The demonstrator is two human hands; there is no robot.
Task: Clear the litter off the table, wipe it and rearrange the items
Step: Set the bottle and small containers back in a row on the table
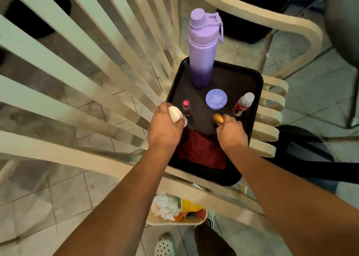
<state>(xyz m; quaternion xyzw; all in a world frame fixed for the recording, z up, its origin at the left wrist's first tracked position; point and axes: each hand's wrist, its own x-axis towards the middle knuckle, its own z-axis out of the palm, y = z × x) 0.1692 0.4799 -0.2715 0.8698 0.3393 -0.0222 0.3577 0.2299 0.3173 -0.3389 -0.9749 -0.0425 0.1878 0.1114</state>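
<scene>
1. I see the left hand (165,127) curled round a white rounded object (174,114); the fingers grip it at the near left corner of the black tray (254,100).
2. I see the right hand (232,134) with its fingers closed on a gold-capped item (219,119); only the gold end shows beyond the knuckles, so I cannot tell what the item is.
3. Between the two grips and just nearer to me, a dark red cloth (202,152) lies on the tray floor, partly under both wrists.
4. Just beyond the left grip, a small red-capped tube (186,107) stands upright, almost touching the white object.
5. Beyond the right grip sits a round purple powder tin (216,99); to that hand's right a small clear bottle with a red label (242,104) leans tilted.
6. Well beyond both grips, a tall purple water bottle (202,48) stands upright at the tray's far end.
7. The tray rests on a cream slatted chair (272,119).
8. Below both forearms, a cream bin (155,221) holds crumpled paper and wrappers (167,207).
</scene>
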